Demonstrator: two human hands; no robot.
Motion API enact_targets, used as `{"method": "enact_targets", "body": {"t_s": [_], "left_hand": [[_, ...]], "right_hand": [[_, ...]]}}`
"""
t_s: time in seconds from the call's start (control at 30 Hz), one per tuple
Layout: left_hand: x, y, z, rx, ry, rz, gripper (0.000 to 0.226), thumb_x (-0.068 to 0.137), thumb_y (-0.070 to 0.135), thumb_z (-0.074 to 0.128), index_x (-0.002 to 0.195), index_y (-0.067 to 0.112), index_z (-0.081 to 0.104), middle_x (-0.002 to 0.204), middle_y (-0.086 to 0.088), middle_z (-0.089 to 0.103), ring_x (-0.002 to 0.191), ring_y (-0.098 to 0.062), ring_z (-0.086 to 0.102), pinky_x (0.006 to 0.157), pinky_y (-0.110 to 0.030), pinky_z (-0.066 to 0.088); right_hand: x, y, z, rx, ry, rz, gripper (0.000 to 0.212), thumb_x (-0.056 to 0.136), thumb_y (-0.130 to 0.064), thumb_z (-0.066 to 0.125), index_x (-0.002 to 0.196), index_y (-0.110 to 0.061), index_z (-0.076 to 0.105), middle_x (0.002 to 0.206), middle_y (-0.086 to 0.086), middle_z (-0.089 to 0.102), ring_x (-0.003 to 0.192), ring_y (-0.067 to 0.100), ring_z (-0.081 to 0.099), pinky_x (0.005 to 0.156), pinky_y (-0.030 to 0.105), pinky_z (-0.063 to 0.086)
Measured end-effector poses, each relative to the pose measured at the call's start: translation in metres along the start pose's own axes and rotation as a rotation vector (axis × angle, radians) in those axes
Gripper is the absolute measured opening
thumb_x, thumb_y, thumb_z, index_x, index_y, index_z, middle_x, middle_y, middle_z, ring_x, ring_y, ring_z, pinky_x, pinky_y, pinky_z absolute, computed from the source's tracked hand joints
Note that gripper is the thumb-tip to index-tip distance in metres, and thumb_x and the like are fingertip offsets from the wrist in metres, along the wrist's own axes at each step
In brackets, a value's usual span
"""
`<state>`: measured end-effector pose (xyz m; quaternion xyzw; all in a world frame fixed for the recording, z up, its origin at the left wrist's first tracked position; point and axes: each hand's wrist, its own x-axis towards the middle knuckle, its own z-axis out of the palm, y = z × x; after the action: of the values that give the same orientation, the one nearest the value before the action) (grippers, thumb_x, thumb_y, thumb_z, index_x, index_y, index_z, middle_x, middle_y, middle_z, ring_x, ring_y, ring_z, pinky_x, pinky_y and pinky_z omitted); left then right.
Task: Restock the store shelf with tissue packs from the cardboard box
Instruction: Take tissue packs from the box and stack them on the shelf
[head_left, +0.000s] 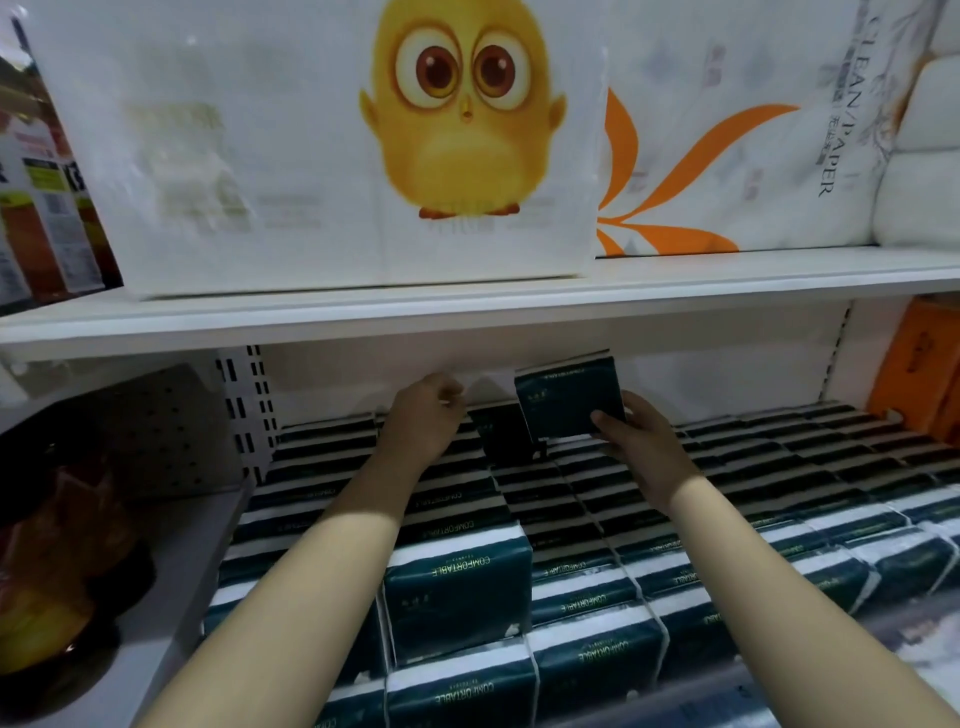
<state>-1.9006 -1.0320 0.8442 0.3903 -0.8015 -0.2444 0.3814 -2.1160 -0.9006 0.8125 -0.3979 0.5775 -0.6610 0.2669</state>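
A dark green tissue pack (566, 397) stands upright at the back of the lower shelf, above the rows of packs. My right hand (631, 434) grips its lower right corner with thumb and fingers. My left hand (428, 415) reaches to the back of the shelf left of that pack, fingers curled; its fingertips are hidden, and I cannot tell whether they hold anything. Rows of green and white tissue packs (457, 587) fill the lower shelf. A dark gap (506, 436) shows between the packs below the held one. The cardboard box is out of view.
The white upper shelf board (519, 306) hangs low over my hands. On it stand a large white pack with a yellow chick (363, 156) and paper roll packs (753, 130). Orange packs (919, 364) sit at the right, a perforated panel (171, 431) and bagged goods (57, 545) at the left.
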Motion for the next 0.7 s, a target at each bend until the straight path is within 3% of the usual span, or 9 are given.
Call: {"method": "enact_targets", "body": {"t_s": [0.1, 0.2, 0.43, 0.7], "left_hand": [[-0.002, -0.005, -0.002, 0.297, -0.062, -0.104, 0.024, 0.096, 0.024, 0.053, 0.117, 0.016, 0.063, 0.121, -0.006, 0.064, 0.108, -0.025, 0.058, 0.092, -0.033, 0.049], [-0.004, -0.001, -0.002, 0.391, -0.116, -0.152, 0.029, 0.098, 0.023, 0.048, 0.122, 0.015, 0.061, 0.126, -0.008, 0.06, 0.113, -0.027, 0.055, 0.091, -0.031, 0.046], [-0.009, 0.005, -0.003, 0.471, -0.152, -0.147, 0.033, 0.101, 0.026, 0.04, 0.129, 0.018, 0.058, 0.133, -0.006, 0.057, 0.119, -0.027, 0.052, 0.097, -0.031, 0.04], [-0.009, 0.003, -0.002, 0.45, -0.143, -0.154, 0.034, 0.101, 0.026, 0.043, 0.131, 0.02, 0.057, 0.133, -0.005, 0.058, 0.12, -0.026, 0.05, 0.096, -0.028, 0.039]], "right_hand": [[-0.004, 0.012, 0.001, 0.037, -0.009, 0.067, 0.027, 0.097, -0.012, 0.058, 0.123, -0.019, 0.058, 0.117, 0.004, 0.067, 0.105, 0.022, 0.063, 0.089, 0.035, 0.051], [-0.004, 0.021, 0.009, 0.077, -0.032, 0.133, 0.026, 0.097, -0.011, 0.056, 0.123, -0.016, 0.057, 0.114, 0.006, 0.067, 0.102, 0.024, 0.064, 0.092, 0.038, 0.051], [0.003, 0.037, 0.029, 0.08, -0.03, 0.19, 0.026, 0.097, -0.01, 0.057, 0.123, -0.015, 0.057, 0.114, 0.007, 0.068, 0.102, 0.024, 0.065, 0.082, 0.031, 0.052], [0.009, 0.042, 0.042, -0.197, -0.079, 0.167, 0.036, 0.094, -0.009, 0.061, 0.13, -0.01, 0.058, 0.123, 0.006, 0.065, 0.112, 0.022, 0.06, 0.102, 0.035, 0.045]]}}
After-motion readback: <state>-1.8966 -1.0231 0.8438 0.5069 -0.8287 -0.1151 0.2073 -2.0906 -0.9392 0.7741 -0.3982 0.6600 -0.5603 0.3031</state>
